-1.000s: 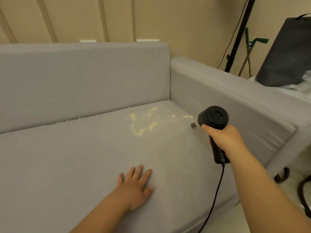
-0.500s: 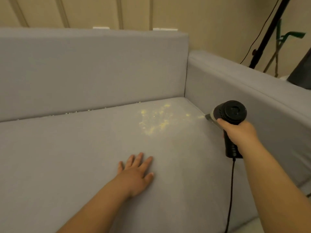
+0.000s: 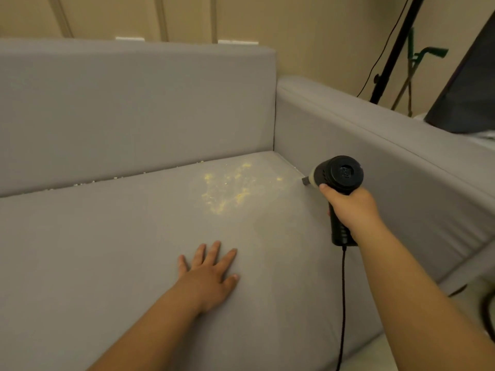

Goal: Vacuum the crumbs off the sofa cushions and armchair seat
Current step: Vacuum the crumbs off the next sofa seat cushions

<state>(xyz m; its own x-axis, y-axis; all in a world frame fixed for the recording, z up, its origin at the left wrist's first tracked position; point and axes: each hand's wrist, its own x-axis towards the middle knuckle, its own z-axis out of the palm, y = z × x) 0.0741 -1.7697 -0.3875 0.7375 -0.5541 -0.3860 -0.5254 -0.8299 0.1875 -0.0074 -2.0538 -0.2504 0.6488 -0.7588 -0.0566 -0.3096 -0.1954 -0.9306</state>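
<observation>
The grey sofa seat cushion [image 3: 107,263] takes up most of your view, with the back cushion [image 3: 134,108] along its far edge and the armrest [image 3: 388,162] running down its right edge.

Your left hand [image 3: 207,277] lies flat on the seat near the front middle, fingers straight and spread a bit, palm down, holding nothing. There's a good stretch of bare fabric between it and the mess.

Your right hand [image 3: 351,210] is wrapped tight around the grip of the black handheld vacuum [image 3: 340,180], fingers curled round it, index finger up near the body. Its nozzle [image 3: 306,180] points left, right at the seam where the seat meets the armrest, near the far right corner. I can't tell if the tip is touching the fabric. The black cord [image 3: 343,303] hangs from the bottom of the handle down past the front edge of the seat.

The yellow crumbs [image 3: 227,188] are scattered over the far right part of the seat, just left of the nozzle. A thin line of white bits [image 3: 107,180] sits along the crack under the back cushion.
</observation>
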